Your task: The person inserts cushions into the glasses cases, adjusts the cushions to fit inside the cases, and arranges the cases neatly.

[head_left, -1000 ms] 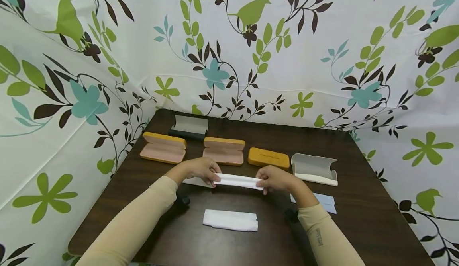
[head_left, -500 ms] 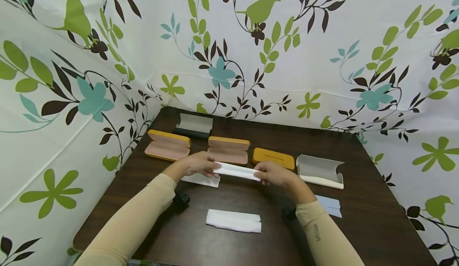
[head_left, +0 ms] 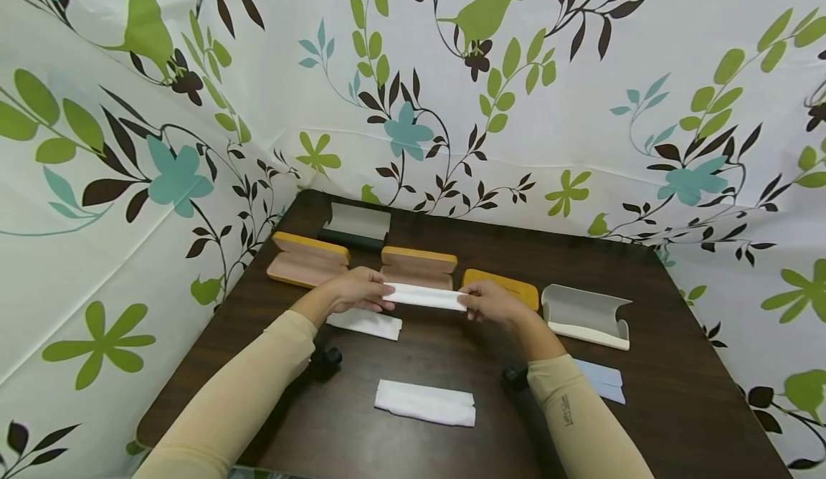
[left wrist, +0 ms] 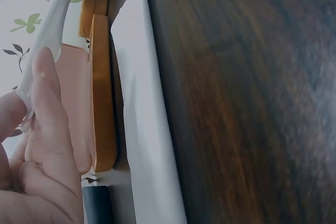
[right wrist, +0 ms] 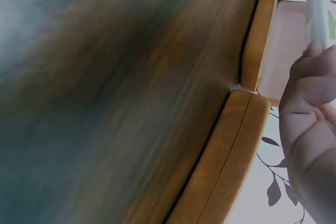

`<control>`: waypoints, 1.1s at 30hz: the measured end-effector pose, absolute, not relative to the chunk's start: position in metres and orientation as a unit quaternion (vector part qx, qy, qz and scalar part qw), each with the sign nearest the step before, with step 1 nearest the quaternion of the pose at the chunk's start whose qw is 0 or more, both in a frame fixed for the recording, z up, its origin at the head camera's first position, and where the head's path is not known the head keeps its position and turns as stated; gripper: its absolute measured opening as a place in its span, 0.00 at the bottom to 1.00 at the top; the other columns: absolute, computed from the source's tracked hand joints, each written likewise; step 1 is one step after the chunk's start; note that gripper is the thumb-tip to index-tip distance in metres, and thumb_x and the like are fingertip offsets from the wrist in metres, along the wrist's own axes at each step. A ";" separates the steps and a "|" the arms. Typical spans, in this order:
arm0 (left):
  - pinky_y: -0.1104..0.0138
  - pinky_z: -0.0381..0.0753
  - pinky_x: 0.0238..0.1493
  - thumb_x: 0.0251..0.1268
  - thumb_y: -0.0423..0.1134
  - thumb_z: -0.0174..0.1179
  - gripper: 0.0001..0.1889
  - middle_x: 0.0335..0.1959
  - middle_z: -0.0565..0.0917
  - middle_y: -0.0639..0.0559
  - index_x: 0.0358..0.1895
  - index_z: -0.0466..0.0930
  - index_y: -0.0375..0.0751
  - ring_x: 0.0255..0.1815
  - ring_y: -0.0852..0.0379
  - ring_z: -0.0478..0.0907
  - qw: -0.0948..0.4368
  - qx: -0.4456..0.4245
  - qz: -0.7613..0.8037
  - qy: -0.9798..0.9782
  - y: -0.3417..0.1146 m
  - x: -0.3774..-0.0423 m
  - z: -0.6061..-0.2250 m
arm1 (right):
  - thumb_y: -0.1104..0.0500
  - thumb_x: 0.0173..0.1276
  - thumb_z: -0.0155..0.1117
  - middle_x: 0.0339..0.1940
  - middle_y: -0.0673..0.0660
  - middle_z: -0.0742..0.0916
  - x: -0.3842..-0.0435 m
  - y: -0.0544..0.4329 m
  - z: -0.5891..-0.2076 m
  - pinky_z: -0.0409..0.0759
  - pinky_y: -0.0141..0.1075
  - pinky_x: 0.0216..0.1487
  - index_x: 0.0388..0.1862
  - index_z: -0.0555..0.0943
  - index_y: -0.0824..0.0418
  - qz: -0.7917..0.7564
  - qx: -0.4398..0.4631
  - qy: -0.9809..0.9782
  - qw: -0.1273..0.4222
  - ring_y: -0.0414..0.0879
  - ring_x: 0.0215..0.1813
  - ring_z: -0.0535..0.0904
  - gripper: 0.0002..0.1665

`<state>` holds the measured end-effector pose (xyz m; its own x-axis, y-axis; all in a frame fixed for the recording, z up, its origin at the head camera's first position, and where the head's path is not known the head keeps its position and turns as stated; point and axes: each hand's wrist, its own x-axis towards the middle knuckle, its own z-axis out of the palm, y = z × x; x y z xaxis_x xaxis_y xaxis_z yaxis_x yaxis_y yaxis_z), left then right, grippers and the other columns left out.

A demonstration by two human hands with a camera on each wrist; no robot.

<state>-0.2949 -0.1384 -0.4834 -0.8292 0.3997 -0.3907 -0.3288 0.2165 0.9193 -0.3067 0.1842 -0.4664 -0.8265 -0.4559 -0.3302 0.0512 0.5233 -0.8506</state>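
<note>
Left hand: the left hand point(head_left: 357, 289), centre of the frame, has thumb and fingers closed together in a pinch on the left end of the folded white strip point(head_left: 426, 295)
Right hand: the right hand point(head_left: 492, 301), just right of centre, pinches the strip's other end; thumb on the near face
Folded white strip: mid-frame, stretched between the hands, raised above the tabletop point(head_left: 677, 421); in front of the middle yellow case point(head_left: 416, 276), whose lid stands up
White cloth by the left hand: a flat folded white cloth point(head_left: 369, 323) lies just below that hand, partly hidden by it
Lower white cloth: another folded white cloth point(head_left: 426, 402), lower centre, well apart from both hands
Blue cloth: a pale blue cloth point(head_left: 603, 378), lower right, partly behind the right sleeve point(head_left: 581, 414)
Yellow cases: left yellow case point(head_left: 300, 269) with lid raised, pink inside; closed yellow case point(head_left: 513, 289) near the right hand, partly covered by it
Other cases: dark-edged case point(head_left: 358, 222), upper left of the tabletop, lid raised; white case point(head_left: 587, 314), right of the closed yellow one, grey inside
</note>
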 end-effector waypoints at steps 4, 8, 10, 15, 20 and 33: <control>0.60 0.85 0.51 0.77 0.37 0.58 0.25 0.58 0.82 0.34 0.69 0.67 0.25 0.51 0.48 0.86 0.285 0.011 0.633 0.719 -0.140 -0.298 -0.481 | 0.59 0.80 0.57 0.26 0.55 0.80 -0.309 0.180 -0.464 0.74 0.35 0.31 0.55 0.80 0.69 -0.488 -0.096 0.825 0.268 0.44 0.28 0.76 0.15; 0.63 0.85 0.49 0.77 0.36 0.58 0.25 0.59 0.79 0.34 0.69 0.67 0.25 0.51 0.48 0.86 0.274 -0.017 0.652 0.707 -0.142 -0.303 -0.483 | 0.59 0.80 0.57 0.28 0.56 0.81 -0.312 0.174 -0.465 0.75 0.35 0.32 0.57 0.79 0.70 -0.501 -0.088 0.820 0.264 0.43 0.28 0.76 0.16; 0.64 0.85 0.47 0.76 0.37 0.59 0.23 0.55 0.80 0.36 0.66 0.70 0.25 0.49 0.49 0.87 0.268 -0.030 0.658 0.704 -0.143 -0.304 -0.485 | 0.60 0.80 0.56 0.29 0.58 0.81 -0.314 0.170 -0.465 0.75 0.34 0.31 0.57 0.78 0.71 -0.508 -0.082 0.817 0.261 0.43 0.28 0.76 0.16; 0.67 0.86 0.44 0.76 0.37 0.59 0.22 0.50 0.83 0.38 0.64 0.71 0.26 0.44 0.54 0.88 0.249 -0.046 0.667 0.701 -0.143 -0.306 -0.486 | 0.62 0.80 0.57 0.32 0.63 0.83 -0.317 0.163 -0.465 0.76 0.33 0.29 0.58 0.78 0.71 -0.525 -0.053 0.813 0.246 0.43 0.26 0.77 0.16; 0.70 0.85 0.38 0.76 0.35 0.59 0.21 0.43 0.83 0.40 0.63 0.71 0.26 0.36 0.56 0.87 0.233 -0.067 0.677 0.695 -0.142 -0.309 -0.485 | 0.63 0.79 0.57 0.32 0.63 0.84 -0.321 0.158 -0.467 0.78 0.34 0.30 0.58 0.79 0.71 -0.527 -0.037 0.815 0.239 0.43 0.26 0.78 0.15; 0.69 0.85 0.37 0.76 0.35 0.59 0.23 0.42 0.83 0.40 0.66 0.68 0.23 0.35 0.56 0.86 0.225 -0.081 0.670 0.703 -0.143 -0.318 -0.490 | 0.64 0.79 0.57 0.28 0.58 0.83 -0.328 0.151 -0.468 0.76 0.32 0.26 0.58 0.79 0.72 -0.517 -0.027 0.828 0.217 0.42 0.25 0.78 0.16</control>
